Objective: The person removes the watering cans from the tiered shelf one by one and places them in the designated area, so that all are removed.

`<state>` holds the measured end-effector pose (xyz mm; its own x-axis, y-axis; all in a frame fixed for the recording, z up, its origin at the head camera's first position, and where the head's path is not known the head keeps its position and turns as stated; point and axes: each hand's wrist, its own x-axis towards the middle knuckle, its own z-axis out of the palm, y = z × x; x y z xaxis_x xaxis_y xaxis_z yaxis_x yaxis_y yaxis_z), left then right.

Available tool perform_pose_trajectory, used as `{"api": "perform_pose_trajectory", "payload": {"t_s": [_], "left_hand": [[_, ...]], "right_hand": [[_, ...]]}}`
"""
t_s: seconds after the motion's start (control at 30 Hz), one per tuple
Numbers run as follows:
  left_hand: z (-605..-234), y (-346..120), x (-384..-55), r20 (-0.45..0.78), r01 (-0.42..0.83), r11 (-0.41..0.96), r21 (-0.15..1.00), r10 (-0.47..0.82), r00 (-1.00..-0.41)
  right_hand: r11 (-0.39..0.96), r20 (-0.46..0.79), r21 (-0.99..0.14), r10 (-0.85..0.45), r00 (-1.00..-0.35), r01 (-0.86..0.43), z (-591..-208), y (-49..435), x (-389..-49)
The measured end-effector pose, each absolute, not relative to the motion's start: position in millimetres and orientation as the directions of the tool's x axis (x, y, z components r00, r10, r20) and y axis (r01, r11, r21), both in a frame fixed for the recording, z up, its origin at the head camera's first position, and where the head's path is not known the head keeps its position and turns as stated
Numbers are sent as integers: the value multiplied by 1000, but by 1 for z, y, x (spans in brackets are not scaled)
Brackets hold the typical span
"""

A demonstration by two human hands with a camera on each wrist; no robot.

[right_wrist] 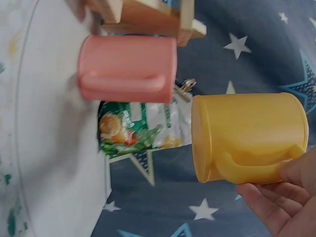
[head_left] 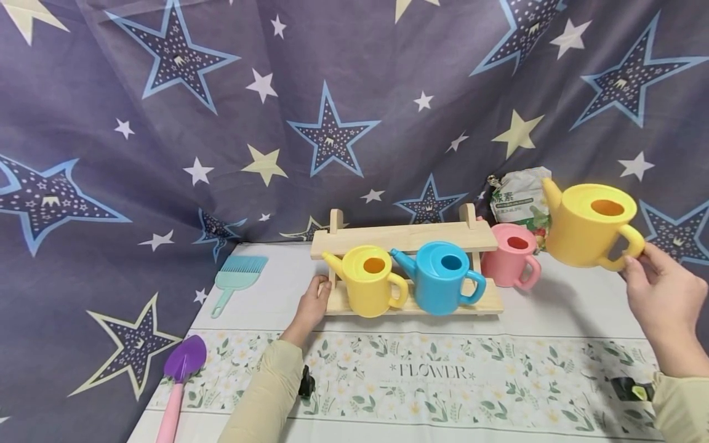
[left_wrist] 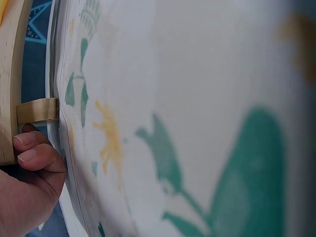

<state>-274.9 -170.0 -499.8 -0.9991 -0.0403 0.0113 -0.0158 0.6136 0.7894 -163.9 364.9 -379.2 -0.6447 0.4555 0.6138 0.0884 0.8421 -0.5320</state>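
My right hand (head_left: 664, 292) pinches the handle of a yellow watering can (head_left: 587, 227), holding it in the air at the right. In the right wrist view, fingers and thumb close on that handle. At the left end of a small two-tier wooden shelf (head_left: 410, 237), my left hand (head_left: 312, 301) grips the lower board. The left wrist view shows its fingers curled by the board's edge (left_wrist: 9, 98). On the lower tier stand another yellow watering can (head_left: 365, 289) and a blue watering can (head_left: 443, 280), spouts to the left. A pink watering can (head_left: 506, 258) sits just right of the shelf.
Behind the pink can leans a clipped white and green bag (head_left: 517, 200). To the left lie a teal brush (head_left: 238, 280) and a purple trowel (head_left: 187, 357) with a pink handle. A floral cloth (head_left: 432, 394) covers the table front, and a starry curtain (head_left: 388, 55) hangs behind.
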Motion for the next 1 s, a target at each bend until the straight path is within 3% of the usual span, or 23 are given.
{"api": "perform_pose_trajectory", "payload": {"t_s": [0.5, 1.0], "left_hand": [[-498, -169, -273, 2, -27, 618, 786, -47, -999], [-499, -169, -274, -3, -32, 604, 796, -50, -999]], "right_hand": [[790, 489, -589, 518, -702, 173, -426, 389, -180], [674, 237, -689, 556, -797, 265, -457, 403, -201]]}}
